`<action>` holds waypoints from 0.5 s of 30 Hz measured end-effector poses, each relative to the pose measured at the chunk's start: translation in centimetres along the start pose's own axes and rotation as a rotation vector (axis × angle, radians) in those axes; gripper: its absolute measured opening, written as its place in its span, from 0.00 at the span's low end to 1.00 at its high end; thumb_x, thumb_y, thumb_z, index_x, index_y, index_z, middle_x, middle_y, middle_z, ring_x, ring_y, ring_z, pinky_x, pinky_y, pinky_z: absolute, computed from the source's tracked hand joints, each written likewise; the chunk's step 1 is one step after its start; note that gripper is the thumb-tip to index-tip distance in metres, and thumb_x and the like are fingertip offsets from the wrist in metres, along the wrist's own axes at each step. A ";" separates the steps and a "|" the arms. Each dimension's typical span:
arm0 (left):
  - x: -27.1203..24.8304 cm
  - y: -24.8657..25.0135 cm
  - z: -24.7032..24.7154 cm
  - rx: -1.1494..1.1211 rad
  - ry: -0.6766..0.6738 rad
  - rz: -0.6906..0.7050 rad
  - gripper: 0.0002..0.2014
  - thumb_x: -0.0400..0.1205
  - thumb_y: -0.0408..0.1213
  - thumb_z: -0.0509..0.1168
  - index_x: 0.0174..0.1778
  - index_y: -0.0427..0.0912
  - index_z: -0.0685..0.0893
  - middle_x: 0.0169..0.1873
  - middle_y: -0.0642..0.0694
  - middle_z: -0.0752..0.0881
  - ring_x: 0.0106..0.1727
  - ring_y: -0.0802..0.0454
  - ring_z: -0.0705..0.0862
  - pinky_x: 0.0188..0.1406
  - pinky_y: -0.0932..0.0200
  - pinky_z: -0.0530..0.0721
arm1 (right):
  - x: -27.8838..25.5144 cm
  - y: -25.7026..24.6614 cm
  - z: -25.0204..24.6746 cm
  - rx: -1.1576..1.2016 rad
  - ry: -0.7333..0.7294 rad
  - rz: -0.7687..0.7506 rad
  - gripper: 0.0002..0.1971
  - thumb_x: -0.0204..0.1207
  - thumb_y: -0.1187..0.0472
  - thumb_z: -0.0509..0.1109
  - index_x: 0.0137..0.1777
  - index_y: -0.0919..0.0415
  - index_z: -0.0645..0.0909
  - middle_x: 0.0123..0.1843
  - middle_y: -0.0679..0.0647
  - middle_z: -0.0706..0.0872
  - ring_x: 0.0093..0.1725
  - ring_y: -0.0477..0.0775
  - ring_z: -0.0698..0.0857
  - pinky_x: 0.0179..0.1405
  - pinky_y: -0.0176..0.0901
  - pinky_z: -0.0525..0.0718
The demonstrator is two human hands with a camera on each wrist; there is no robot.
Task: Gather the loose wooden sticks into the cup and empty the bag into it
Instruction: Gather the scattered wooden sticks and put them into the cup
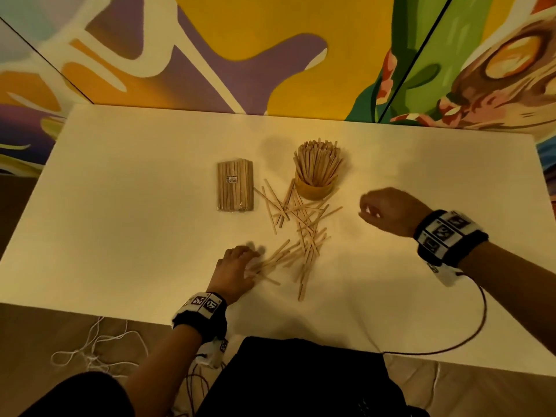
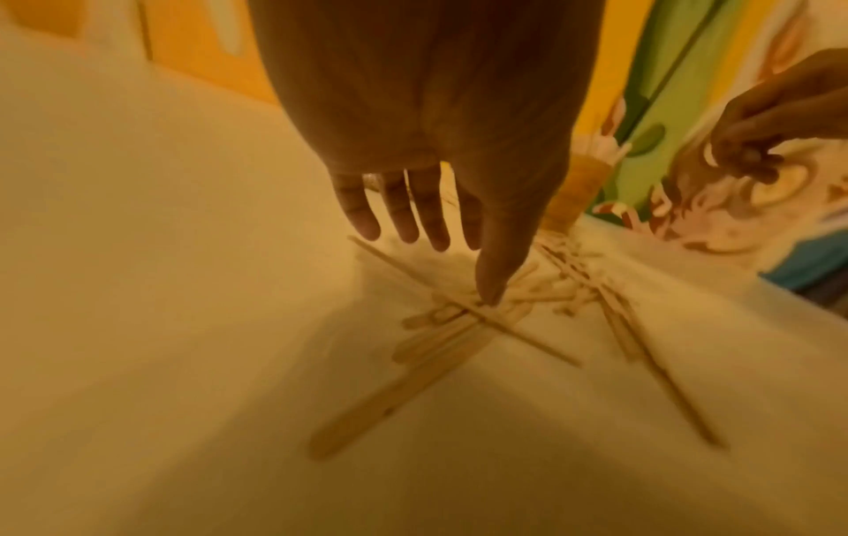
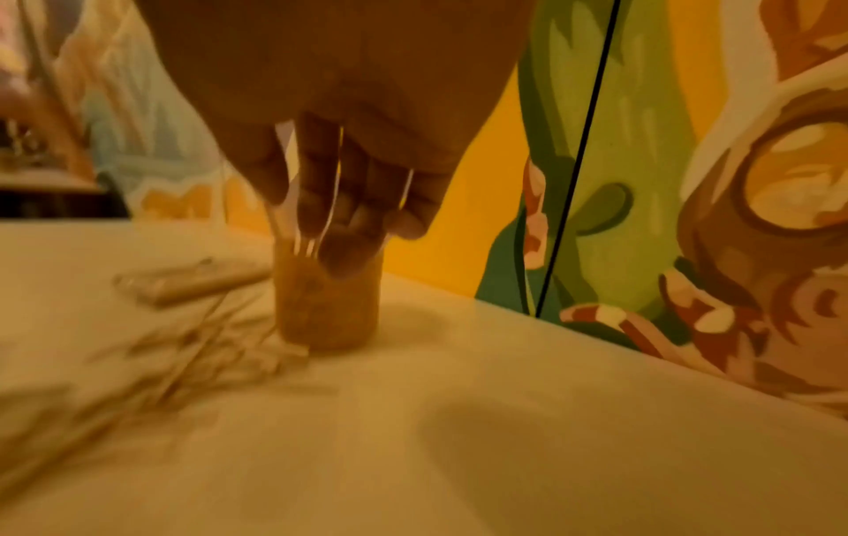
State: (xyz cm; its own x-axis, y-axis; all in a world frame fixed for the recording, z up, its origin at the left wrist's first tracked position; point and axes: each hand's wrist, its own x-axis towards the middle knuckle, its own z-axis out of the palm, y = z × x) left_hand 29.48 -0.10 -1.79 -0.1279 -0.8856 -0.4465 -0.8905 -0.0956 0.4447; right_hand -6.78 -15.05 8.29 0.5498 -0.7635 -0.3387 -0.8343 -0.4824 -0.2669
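— Wooden sticks (image 1: pixel 296 227): where do they lie for you?

— From my head view they are scattered on the white table (image 1: pixel 120 206), a crossed heap running from the foot of the cup (image 1: pixel 313 189) toward me. The cup stands upright and is crowded with sticks fanned out at its mouth. The bag (image 1: pixel 235 185) lies flat just left of the heap, a label on it, packed with sticks.

— And my left hand?

— The left hand (image 1: pixel 236 270) is down on the near-left end of the heap. The head view shows only its back; the left wrist view shows more: the fingers (image 2: pixel 362 214) are spread and fairly straight above the table, and the thumb tip presses on crossed sticks. I see nothing gripped.

— The right?

— The right hand (image 1: pixel 388 210) hangs above the table to the right of the cup, apart from it, fingers loosely curled downward. The right wrist view is blurred; there the fingers overlap the cup and thin pale streaks show between them, so I cannot tell whether it holds any stick.
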 end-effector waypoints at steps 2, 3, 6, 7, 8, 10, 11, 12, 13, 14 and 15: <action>-0.4 -0.2 0.6 0.083 -0.036 0.005 0.32 0.72 0.46 0.73 0.74 0.53 0.74 0.72 0.50 0.70 0.71 0.44 0.69 0.66 0.46 0.71 | -2.9 1.3 2.8 -0.137 -0.273 0.040 0.13 0.82 0.47 0.63 0.59 0.54 0.78 0.55 0.53 0.82 0.56 0.59 0.82 0.50 0.48 0.77; -0.6 -0.3 0.9 0.097 -0.033 -0.002 0.33 0.72 0.46 0.73 0.75 0.53 0.73 0.72 0.50 0.70 0.72 0.45 0.68 0.67 0.47 0.70 | -4.4 1.9 4.3 -0.205 -0.375 0.041 0.16 0.82 0.47 0.62 0.65 0.53 0.76 0.64 0.54 0.78 0.63 0.58 0.80 0.59 0.49 0.77; -0.8 -0.3 1.7 0.111 0.022 -0.028 0.29 0.75 0.47 0.71 0.73 0.54 0.74 0.70 0.49 0.71 0.69 0.45 0.71 0.66 0.47 0.70 | -9.0 2.8 8.5 -0.264 -0.518 -0.003 0.32 0.83 0.46 0.61 0.83 0.51 0.57 0.86 0.57 0.48 0.83 0.59 0.59 0.77 0.48 0.66; -0.8 -0.3 1.9 0.112 0.036 -0.033 0.27 0.76 0.46 0.71 0.72 0.54 0.75 0.69 0.49 0.73 0.68 0.44 0.72 0.65 0.47 0.71 | -10.0 2.7 9.6 -0.247 -0.525 -0.024 0.36 0.82 0.45 0.62 0.85 0.51 0.50 0.87 0.56 0.38 0.85 0.59 0.50 0.80 0.49 0.62; -0.8 -0.2 2.0 0.101 0.050 -0.033 0.26 0.76 0.46 0.71 0.71 0.54 0.77 0.68 0.49 0.74 0.66 0.44 0.74 0.63 0.47 0.73 | -10.9 2.5 10.5 -0.217 -0.520 -0.030 0.39 0.82 0.44 0.63 0.86 0.50 0.45 0.86 0.56 0.32 0.86 0.58 0.44 0.81 0.50 0.59; -0.6 0.2 2.2 0.049 0.082 -0.012 0.21 0.77 0.43 0.71 0.67 0.53 0.80 0.62 0.48 0.78 0.61 0.43 0.78 0.57 0.48 0.78 | -12.0 1.9 12.3 -0.173 -0.475 -0.014 0.43 0.80 0.42 0.64 0.86 0.48 0.41 0.85 0.56 0.29 0.86 0.58 0.40 0.82 0.52 0.59; -0.5 0.5 2.3 0.020 0.088 -0.004 0.19 0.77 0.41 0.70 0.65 0.51 0.82 0.60 0.47 0.79 0.58 0.43 0.79 0.55 0.48 0.80 | -12.4 1.6 13.3 -0.167 -0.440 0.010 0.45 0.78 0.40 0.65 0.86 0.48 0.39 0.85 0.57 0.28 0.86 0.59 0.39 0.82 0.53 0.59; -0.4 0.7 2.4 -0.006 0.094 -0.001 0.18 0.78 0.40 0.70 0.64 0.50 0.83 0.58 0.46 0.80 0.56 0.43 0.80 0.53 0.49 0.81 | -12.5 1.2 14.1 -0.165 -0.409 0.033 0.47 0.77 0.38 0.65 0.85 0.48 0.37 0.84 0.58 0.26 0.85 0.60 0.37 0.83 0.55 0.58; -0.3 1.0 2.4 -0.029 0.100 -0.003 0.16 0.79 0.40 0.69 0.63 0.49 0.84 0.56 0.45 0.80 0.55 0.42 0.81 0.51 0.50 0.82 | -12.7 0.8 14.8 -0.158 -0.384 0.053 0.49 0.77 0.37 0.64 0.84 0.50 0.34 0.83 0.59 0.25 0.84 0.61 0.35 0.83 0.57 0.57; -0.3 1.3 2.5 -0.048 0.105 -0.010 0.14 0.80 0.40 0.69 0.62 0.47 0.85 0.55 0.45 0.81 0.54 0.43 0.82 0.49 0.52 0.81 | -12.9 0.4 15.4 -0.149 -0.369 0.068 0.51 0.76 0.36 0.64 0.84 0.52 0.32 0.83 0.59 0.24 0.84 0.62 0.33 0.83 0.59 0.55; -0.2 1.7 2.6 -0.065 0.114 -0.020 0.13 0.81 0.41 0.68 0.61 0.47 0.85 0.54 0.45 0.81 0.53 0.43 0.82 0.47 0.53 0.80 | -13.0 0.0 15.7 -0.146 -0.366 0.079 0.51 0.77 0.35 0.64 0.83 0.54 0.30 0.82 0.60 0.23 0.83 0.64 0.31 0.84 0.61 0.53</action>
State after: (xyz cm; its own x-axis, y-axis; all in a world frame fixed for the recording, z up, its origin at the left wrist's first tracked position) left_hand 26.87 1.08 -3.00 -0.0563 -0.9287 -0.3665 -0.8617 -0.1402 0.4876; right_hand -13.33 1.65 -1.51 0.4399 -0.6099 -0.6591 -0.8569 -0.5046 -0.1051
